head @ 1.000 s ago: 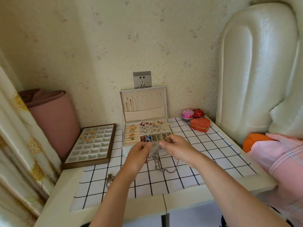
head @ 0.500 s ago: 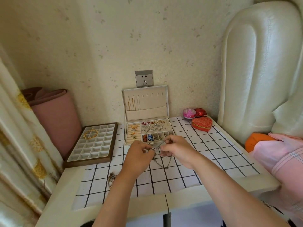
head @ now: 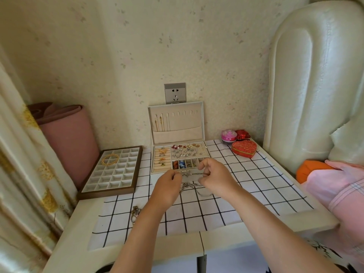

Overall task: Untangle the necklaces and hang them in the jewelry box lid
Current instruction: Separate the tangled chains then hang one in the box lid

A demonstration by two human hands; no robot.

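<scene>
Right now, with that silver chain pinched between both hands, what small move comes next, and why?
Probably tease the silver chain apart: the left hand and right hand each pinch it, and it hangs bunched between them, so it seems too tangled for the free hooks in the jewelry box lid.

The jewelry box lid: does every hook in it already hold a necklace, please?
No, only the leftmost hooks in the jewelry box lid hold gold chains.

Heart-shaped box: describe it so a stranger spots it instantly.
Find the open jewelry box against the wall. Right of it sit three containers. The heart-shaped box is nearest you: red-orange, patterned, larger than the round pink tub and dark red box behind.
</scene>
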